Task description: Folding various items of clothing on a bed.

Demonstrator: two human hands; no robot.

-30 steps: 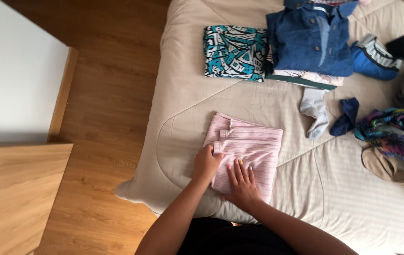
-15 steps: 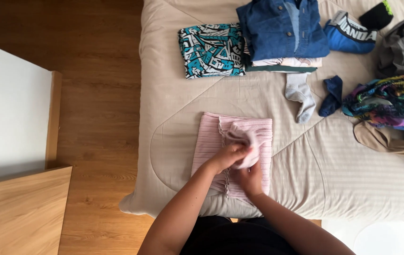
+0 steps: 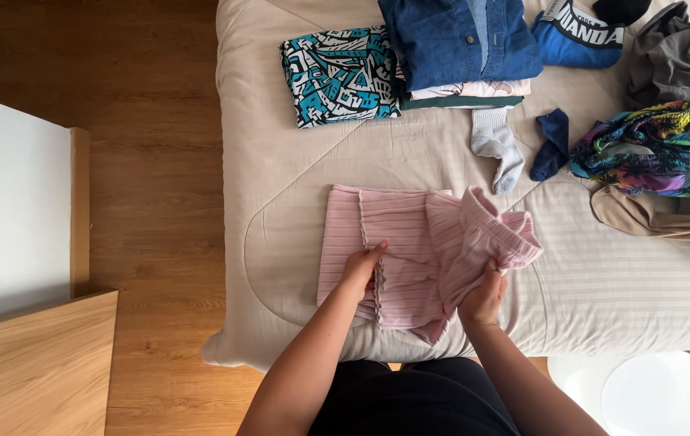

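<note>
Pink ribbed garment [image 3: 397, 250] on bed [image 3: 603, 282], near edge. Left hand [image 3: 361, 270] flat, fingers together, pressing its left half. Right hand [image 3: 484, 297] pinching lifted right flap, bunched above bed.

We are in a bedroom at home. A bed [image 3: 603, 291] with a beige quilted cover fills the right of the scene, and clothes lie on it: a folded stack [image 3: 458, 48] at the far edge, loose socks [image 3: 514, 145] and a heap of garments [image 3: 668, 121] on the far right. On the left we see a wooden floor [image 3: 159, 161] and a near piece of wooden furniture [image 3: 30, 363].
</note>
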